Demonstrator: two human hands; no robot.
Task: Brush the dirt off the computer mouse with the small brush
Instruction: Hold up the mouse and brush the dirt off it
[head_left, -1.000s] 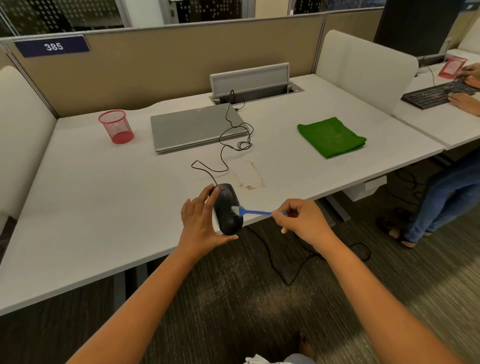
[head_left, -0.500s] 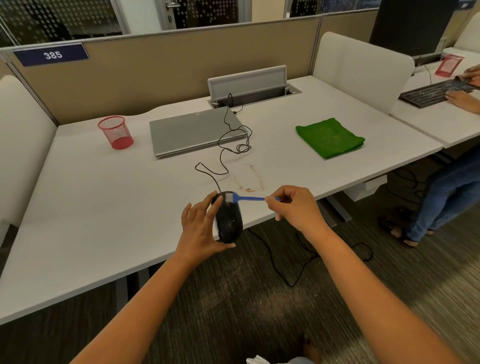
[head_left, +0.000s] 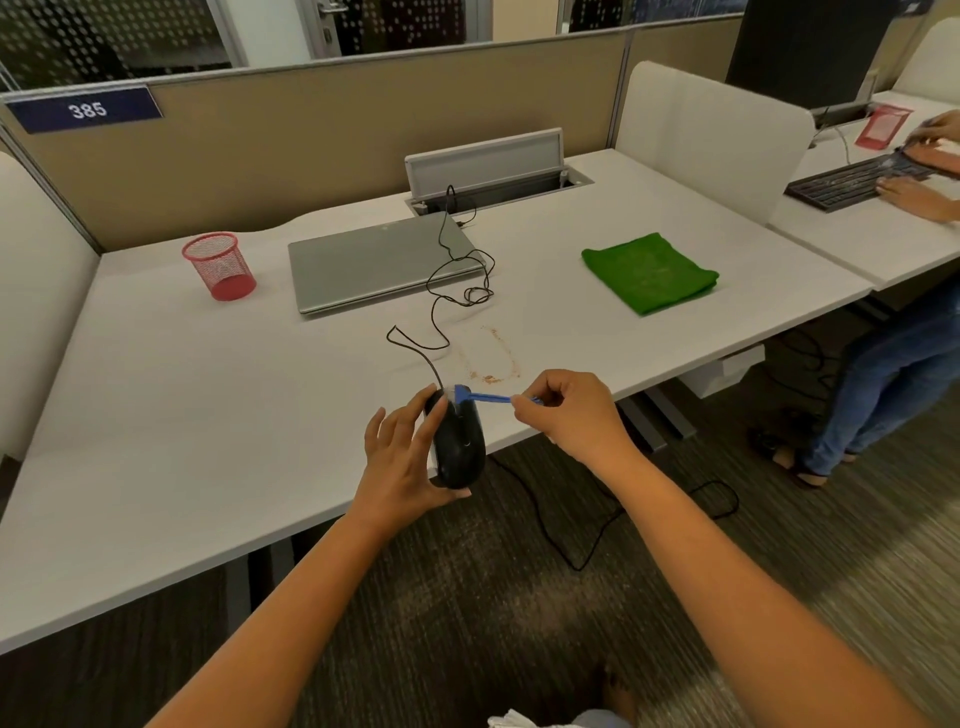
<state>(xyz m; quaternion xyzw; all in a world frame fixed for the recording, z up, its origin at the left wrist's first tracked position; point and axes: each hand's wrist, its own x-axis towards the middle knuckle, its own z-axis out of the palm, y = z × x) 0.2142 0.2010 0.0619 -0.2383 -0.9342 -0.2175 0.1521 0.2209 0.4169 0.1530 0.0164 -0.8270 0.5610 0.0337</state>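
Note:
A black wired computer mouse (head_left: 461, 441) is held at the front edge of the white desk (head_left: 182, 415), partly over the floor. My left hand (head_left: 402, 460) grips it from the left side, thumb under its near end. My right hand (head_left: 569, 415) pinches the handle of a small blue brush (head_left: 480, 397), whose head rests on the mouse's far end near the wheel. The mouse's black cable (head_left: 447, 291) runs in loops back to the desk's cable box.
Brown dirt (head_left: 488, 358) lies on the desk just beyond the mouse. A closed grey laptop (head_left: 374, 265), a red mesh cup (head_left: 221, 265) and a folded green cloth (head_left: 649, 273) sit further back. Another person types on a keyboard (head_left: 852, 182) at the right desk.
The brush head has moved from the mouse's middle up to its far end. My right hand rose with it. My left hand still holds the mouse in the same place.

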